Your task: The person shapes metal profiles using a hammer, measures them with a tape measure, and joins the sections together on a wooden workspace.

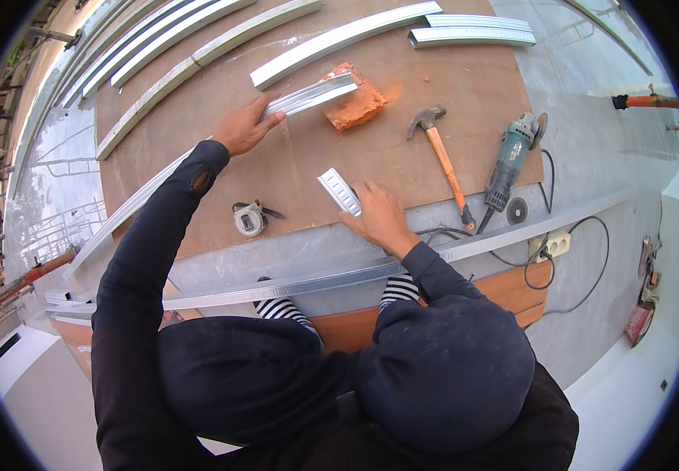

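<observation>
My left hand [247, 127] is closed around a long, thin metal channel [139, 200] that slants down to the left. The channel's far end rests on a broken orange brick [355, 106]. Nearer to me, my right hand [381, 220] grips a short offcut of metal channel [339, 191] with slots along it, just above the brown board [300, 169]. Between my arms lies a white tape measure [251, 220] with a dark strap. To the right of the short piece is a claw hammer [441, 157] with a wooden handle.
A teal angle grinder [509, 161] lies at the board's right edge, beside a loose cutting disc [516, 210]. Its cable runs near a socket block [549, 246]. One long metal profile [308, 289] crosses before my feet; more profiles [339, 41] lie at the far side.
</observation>
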Demonstrator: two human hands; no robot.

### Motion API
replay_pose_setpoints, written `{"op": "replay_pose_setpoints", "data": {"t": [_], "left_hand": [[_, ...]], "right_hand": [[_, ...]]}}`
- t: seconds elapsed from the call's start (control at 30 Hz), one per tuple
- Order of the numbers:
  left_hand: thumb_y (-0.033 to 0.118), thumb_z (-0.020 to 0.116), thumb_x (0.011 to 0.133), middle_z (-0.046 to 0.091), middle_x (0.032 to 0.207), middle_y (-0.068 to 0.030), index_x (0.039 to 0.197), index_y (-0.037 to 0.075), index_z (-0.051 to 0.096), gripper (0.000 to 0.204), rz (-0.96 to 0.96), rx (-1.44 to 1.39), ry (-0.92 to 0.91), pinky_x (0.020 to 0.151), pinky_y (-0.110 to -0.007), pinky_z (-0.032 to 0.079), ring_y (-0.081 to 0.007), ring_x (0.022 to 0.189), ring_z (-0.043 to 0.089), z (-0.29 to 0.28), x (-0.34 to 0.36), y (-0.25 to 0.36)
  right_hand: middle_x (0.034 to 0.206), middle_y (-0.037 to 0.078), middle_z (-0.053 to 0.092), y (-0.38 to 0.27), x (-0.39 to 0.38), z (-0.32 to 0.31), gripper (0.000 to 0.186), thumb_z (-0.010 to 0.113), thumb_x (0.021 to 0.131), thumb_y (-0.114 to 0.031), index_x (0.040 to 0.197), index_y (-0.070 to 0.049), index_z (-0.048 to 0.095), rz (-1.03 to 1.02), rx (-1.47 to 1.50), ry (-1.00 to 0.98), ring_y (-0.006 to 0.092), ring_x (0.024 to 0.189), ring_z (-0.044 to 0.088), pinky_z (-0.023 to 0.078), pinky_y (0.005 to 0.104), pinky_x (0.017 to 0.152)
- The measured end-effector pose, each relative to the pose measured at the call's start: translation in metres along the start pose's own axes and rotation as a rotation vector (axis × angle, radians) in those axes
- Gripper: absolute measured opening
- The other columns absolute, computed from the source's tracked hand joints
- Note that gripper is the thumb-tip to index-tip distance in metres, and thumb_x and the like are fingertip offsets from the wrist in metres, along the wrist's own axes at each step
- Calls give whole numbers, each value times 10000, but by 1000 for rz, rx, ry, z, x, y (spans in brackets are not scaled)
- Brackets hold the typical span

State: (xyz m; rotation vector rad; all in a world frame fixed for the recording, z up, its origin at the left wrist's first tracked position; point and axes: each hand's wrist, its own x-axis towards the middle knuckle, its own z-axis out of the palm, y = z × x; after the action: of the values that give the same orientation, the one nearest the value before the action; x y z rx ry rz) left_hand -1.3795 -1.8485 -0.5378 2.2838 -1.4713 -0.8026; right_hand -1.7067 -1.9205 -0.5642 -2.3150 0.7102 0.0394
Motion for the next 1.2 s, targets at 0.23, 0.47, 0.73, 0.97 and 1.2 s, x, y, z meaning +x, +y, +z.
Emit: {"op": "replay_pose_setpoints", "data": {"t": [0.23,0.47,0.73,0.97,1.2], "left_hand": [[468,667,927,640,1150,-256,1395,62,449,657,136,231,146,935,-466,492,-415,1087,627,12,-1,7],[369,684,912,652,1060,-246,1282,47,495,526,9,268,75,830,-479,488,-418,971,638,4,7,28],[290,696,882,669,999,-190,1201,61,572,412,211,205,170,754,-462,501,-378,872,655,-15,-39,81],[403,735,876,697,866,-187,1093,51,633,426,211,153,145,647,-437,514,-369,714,673,-25,-61,93],[437,740,874,706,860,-197,1110,35,659,473,211,118,131,658,-413,532,-347,712,691,-36,-61,100]], "right_hand": [[948,98,718,48,19,-29,307,651,918,-292,1080,-34,610,549,1150,-124,132,860,676,520,305,701],[983,15,635,47,14,-73,392,730,903,-376,1149,-98,605,526,1518,208,132,896,619,513,309,725],[1045,23,644,69,15,-92,407,751,913,-408,1162,-112,625,420,1680,446,147,984,632,568,319,781],[1147,59,627,33,24,-112,412,758,896,-293,1212,-87,593,237,1655,529,186,1087,614,559,368,915],[1171,66,617,28,24,-117,400,741,901,-239,1224,-66,580,146,1698,557,203,1113,609,551,379,956]]}}
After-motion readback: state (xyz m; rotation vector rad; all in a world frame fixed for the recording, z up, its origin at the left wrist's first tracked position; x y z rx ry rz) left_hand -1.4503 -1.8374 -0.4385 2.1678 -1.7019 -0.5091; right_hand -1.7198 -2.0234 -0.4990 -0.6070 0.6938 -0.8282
